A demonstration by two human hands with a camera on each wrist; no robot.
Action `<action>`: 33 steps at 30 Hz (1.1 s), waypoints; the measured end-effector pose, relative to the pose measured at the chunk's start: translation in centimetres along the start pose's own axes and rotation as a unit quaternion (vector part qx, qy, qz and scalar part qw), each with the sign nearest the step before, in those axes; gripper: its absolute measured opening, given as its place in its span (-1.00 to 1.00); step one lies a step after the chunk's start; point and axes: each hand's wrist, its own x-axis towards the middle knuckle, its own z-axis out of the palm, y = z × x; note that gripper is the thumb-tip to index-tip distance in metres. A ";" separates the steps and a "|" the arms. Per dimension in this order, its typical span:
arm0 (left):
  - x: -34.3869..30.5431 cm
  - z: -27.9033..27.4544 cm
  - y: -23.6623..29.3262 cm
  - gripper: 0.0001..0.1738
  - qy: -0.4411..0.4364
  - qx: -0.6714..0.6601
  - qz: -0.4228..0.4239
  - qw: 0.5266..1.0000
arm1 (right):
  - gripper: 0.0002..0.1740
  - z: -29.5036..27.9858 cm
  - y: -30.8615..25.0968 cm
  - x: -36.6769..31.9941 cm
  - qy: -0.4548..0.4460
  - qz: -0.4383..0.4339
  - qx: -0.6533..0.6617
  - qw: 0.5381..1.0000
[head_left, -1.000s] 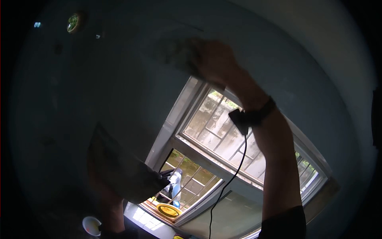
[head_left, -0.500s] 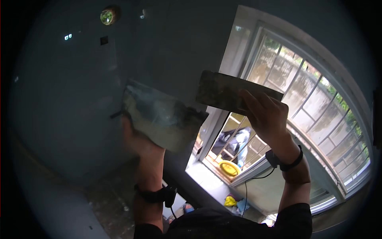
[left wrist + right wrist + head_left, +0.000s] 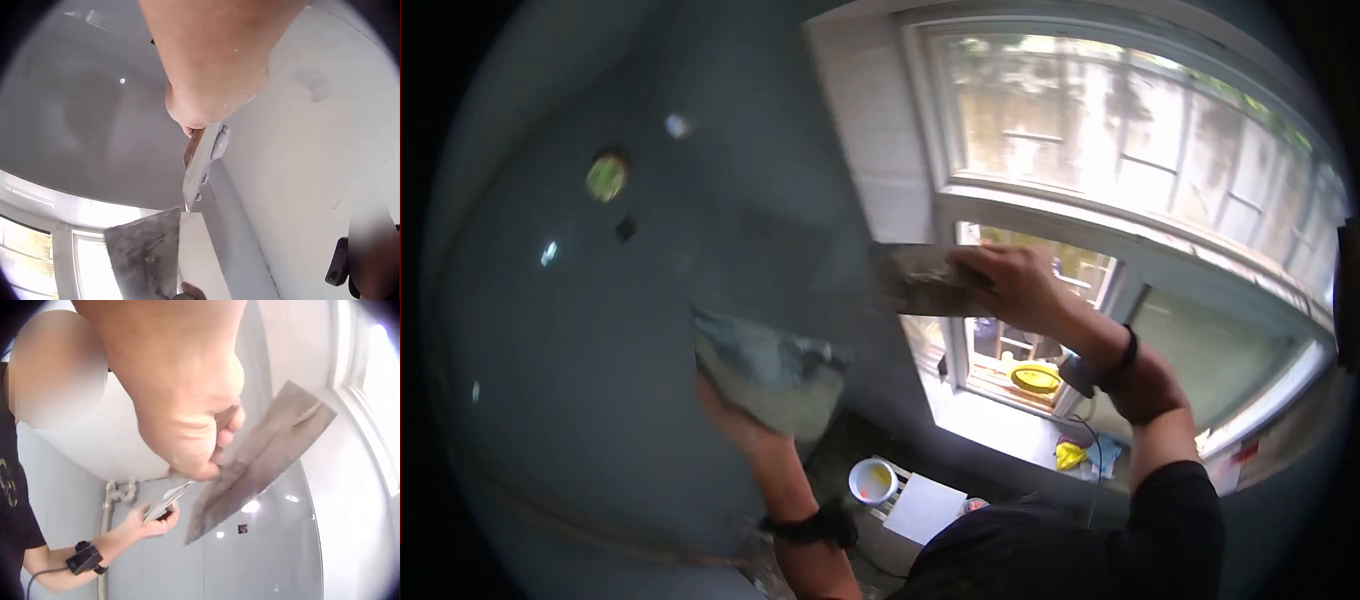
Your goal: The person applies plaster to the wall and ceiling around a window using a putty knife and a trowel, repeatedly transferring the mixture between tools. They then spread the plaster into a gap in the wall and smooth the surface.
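Note:
My left hand point(image 3: 745, 425) grips a plasterer's hawk point(image 3: 785, 385), a flat board with pale putty on its face. In the left wrist view the hawk point(image 3: 201, 165) appears edge-on, with a blob of putty point(image 3: 220, 142) on one side. My right hand point(image 3: 1018, 285) holds a plastering trowel point(image 3: 920, 282) with a broad, smeared rectangular blade. Up and to the right of the hawk, the trowel overlaps the wall's corner by the window in the head view. The right wrist view shows fingers curled behind the trowel blade point(image 3: 265, 462), the left hand point(image 3: 156, 522) lower down.
A grey wall point(image 3: 600, 300) fills the left, with a round hole point(image 3: 608, 176) through it. At right is a barred window point(image 3: 1060, 110) with a sill. Below are a white bucket point(image 3: 873, 482), a white board point(image 3: 925, 507) and a yellow cloth point(image 3: 1070, 456). Cables trail from the wrist cameras.
The right hand has come down from high up with the trowel, past the window. The left hand keeps the hawk low. The head view has swung, bringing the bucket and floor into sight.

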 end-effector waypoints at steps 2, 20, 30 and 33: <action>0.2 -0.5 -3.3 -0.35 -0.091 0.055 -0.016 0.994 | -0.64 -0.2 1.0 -0.4 -0.065 0.237 0.269 0.931; -1.2 0.5 -11.2 -0.17 -0.206 -0.045 -0.249 0.945 | -0.55 10.4 7.0 -19.8 -0.013 0.534 0.283 0.797; 1.1 -5.1 -22.2 0.00 -0.151 -0.077 -0.453 0.875 | -0.48 12.3 1.1 -19.8 0.027 0.444 0.282 0.850; -1.1 -3.1 -23.0 0.03 -0.180 -0.039 -0.445 0.876 | -0.55 11.8 -0.5 -18.1 0.088 0.375 0.235 0.892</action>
